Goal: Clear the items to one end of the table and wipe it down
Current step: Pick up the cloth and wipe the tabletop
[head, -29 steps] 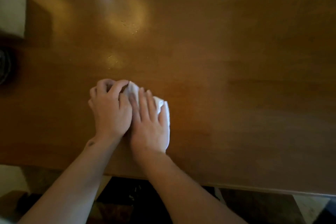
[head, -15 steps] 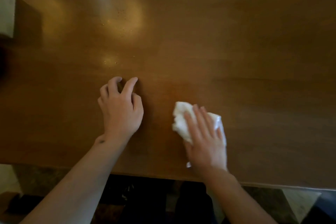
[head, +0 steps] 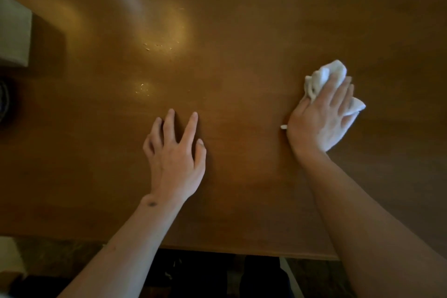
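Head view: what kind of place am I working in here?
Probably a home dining or living area, though little shows. A large polished wooden table fills the view, the right hand presses a white cloth onto it, and tiled-looking floor shows below the near edge.

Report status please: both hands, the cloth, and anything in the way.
Right hand flat on crumpled white cloth, pressing it to brown wooden table. Left hand empty, fingers spread. Droplets unwiped ahead-left.
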Demonstrator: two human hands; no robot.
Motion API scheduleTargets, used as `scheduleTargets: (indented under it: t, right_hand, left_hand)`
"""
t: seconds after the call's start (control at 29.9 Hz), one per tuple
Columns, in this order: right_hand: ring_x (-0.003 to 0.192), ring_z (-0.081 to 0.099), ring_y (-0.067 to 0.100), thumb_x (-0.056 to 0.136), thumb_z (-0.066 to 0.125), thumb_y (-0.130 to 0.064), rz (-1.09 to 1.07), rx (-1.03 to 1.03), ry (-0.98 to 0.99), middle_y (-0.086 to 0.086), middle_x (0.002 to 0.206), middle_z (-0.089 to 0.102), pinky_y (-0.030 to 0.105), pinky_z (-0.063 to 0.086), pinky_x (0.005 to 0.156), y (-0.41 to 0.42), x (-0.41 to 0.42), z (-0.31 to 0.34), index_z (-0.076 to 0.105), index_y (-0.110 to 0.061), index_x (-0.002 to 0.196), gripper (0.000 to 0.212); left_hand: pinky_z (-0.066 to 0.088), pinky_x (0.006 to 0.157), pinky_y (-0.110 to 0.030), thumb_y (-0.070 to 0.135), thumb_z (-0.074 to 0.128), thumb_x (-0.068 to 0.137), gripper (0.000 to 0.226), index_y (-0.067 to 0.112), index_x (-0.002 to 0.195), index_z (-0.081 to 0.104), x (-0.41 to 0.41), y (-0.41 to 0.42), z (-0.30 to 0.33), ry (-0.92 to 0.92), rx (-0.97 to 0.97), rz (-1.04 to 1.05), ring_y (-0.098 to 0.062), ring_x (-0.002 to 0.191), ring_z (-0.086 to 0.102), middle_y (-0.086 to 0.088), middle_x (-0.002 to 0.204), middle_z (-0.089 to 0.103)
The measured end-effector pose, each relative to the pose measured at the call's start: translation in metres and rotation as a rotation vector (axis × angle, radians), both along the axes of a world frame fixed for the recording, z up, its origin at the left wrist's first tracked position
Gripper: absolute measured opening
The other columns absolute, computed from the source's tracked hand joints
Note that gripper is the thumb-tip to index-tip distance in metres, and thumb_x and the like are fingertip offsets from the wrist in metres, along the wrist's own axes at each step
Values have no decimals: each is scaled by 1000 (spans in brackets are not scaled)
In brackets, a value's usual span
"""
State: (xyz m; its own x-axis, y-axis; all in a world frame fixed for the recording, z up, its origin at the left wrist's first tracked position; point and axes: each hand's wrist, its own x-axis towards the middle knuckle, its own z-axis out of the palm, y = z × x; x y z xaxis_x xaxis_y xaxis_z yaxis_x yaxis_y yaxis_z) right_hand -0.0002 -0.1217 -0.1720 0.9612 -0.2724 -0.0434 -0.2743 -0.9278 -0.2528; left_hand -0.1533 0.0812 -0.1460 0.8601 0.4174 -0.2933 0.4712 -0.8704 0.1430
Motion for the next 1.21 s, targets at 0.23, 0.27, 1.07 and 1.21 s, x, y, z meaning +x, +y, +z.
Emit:
scheduleTargets:
  t: [0.23,0.27,1.07,1.21]
  right_hand:
    - [156,12,23,97,47,-30,330,3,5,9,169,18,51,7,121,139,-4,-4,17,-18,162,73]
    - [156,11,23,97,48,-29,397,13,10,9,169,16,51,6,121,158,-10,-4,17,-18,162,73]
    - [157,2,20,104,38,-26,-93,126,56,6,170,9,51,1,124,62,30,11,13,-21,161,62]
    - [157,2,21,106,35,-30,-119,94,53,6,170,8,49,1,124,83,44,8,11,-21,162,62]
  left_hand:
    - [21,119,-60,40,40,100,55,29,154,40,15,58,1,-40,36,45,-38,152,19,-17,165,27]
    - [22,119,-60,39,40,99,55,29,154,40,13,66,2,-41,39,52,-38,152,20,-17,164,28]
    - [36,107,-47,31,54,95,45,28,140,50,50,141,13,-18,39,232,-30,131,38,-11,143,44]
    - [39,95,-41,29,57,93,37,20,128,52,33,150,14,-42,63,312,-28,113,44,-12,127,49]
